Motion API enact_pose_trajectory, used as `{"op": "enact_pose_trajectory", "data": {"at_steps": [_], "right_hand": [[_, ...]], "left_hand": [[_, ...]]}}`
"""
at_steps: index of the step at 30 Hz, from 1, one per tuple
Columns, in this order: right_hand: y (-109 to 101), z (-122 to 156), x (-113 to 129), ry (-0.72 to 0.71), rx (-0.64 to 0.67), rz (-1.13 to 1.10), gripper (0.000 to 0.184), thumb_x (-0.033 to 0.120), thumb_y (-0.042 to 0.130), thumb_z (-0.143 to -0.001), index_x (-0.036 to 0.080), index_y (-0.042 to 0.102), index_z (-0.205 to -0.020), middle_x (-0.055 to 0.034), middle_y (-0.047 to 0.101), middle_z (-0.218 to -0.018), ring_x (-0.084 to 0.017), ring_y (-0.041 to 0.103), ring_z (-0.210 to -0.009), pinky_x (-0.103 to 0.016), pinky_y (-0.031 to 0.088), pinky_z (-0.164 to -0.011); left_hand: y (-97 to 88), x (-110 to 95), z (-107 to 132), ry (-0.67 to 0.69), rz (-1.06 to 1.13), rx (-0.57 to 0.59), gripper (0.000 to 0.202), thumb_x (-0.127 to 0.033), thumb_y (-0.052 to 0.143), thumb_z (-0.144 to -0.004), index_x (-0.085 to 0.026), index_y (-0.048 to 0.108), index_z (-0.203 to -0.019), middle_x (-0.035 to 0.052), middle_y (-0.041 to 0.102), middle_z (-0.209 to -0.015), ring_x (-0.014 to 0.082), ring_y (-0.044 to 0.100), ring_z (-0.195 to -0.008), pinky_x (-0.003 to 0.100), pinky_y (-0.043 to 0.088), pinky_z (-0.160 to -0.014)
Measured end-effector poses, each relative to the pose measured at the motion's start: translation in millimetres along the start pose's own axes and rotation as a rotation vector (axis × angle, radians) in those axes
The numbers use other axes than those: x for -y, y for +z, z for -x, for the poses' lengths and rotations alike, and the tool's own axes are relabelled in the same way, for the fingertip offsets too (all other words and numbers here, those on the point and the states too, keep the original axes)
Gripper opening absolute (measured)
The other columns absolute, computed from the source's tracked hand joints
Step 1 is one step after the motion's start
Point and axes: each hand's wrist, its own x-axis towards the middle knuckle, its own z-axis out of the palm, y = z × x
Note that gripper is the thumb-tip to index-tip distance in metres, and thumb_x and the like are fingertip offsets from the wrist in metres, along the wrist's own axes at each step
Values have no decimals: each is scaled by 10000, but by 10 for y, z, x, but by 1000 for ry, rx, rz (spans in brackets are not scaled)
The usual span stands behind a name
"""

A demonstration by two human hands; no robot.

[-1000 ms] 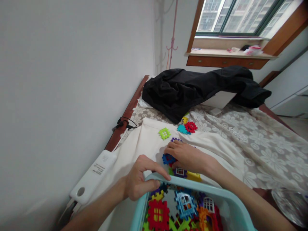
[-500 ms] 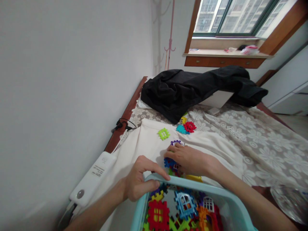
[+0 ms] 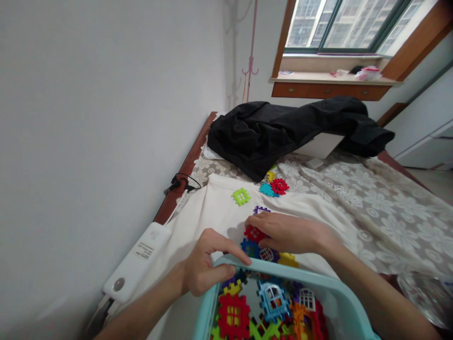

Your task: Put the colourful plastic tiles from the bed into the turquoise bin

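Observation:
My left hand (image 3: 208, 259) is closed over the far-left rim of a light blue plastic bin (image 3: 293, 272), forefinger along the top and thumb inside. Notched plastic building pieces fill the bin, among them a red window piece (image 3: 234, 316), a light blue one (image 3: 273, 300) and an orange one (image 3: 300, 321). Just beyond the rim, my right hand (image 3: 293, 230) has its fingers and thumb around a red building piece (image 3: 253, 234). Under and beside it lie a blue piece (image 3: 249, 247), a yellow piece (image 3: 289, 259) and a purple piece (image 3: 261, 209), partly covered.
A lime green piece (image 3: 241, 197) lies on the white cloth (image 3: 221, 212); red (image 3: 279, 186) and turquoise (image 3: 268, 190) pieces are farther back. Black clothing (image 3: 283, 130) covers the bed's far end. A white power strip (image 3: 136, 257) lies left, by the wall. A clear plastic container (image 3: 426, 297) stands right.
My right hand has shifted slightly right, and a red piece now shows in its fingers. More of the blue piece and a white window grid are uncovered. My left hand stays on the rim.

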Motion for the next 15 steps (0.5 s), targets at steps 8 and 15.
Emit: {"op": "enact_pose_trajectory", "data": {"at_steps": [8,15], "right_hand": [[233,-132,-54,8,-78,252,556,206,779,-814,86,633,-1337,-204,633,-1312,-380,591,-1241,-507,499,-1069],[87,-92,-30,54,22,182,277,186,685,-864,117,675,-1132,-147,724,-1099,-293,704,-996,-339,492,-789]], "left_hand": [[-4,21,26,5,-33,9,253,-268,725,-824,-118,870,-968,136,835,-828,211,744,-667,249,504,-609],[1,11,7,-9,-3,8,266,-219,718,-778,-119,874,-968,126,831,-794,184,707,-593,231,464,-546]]}}
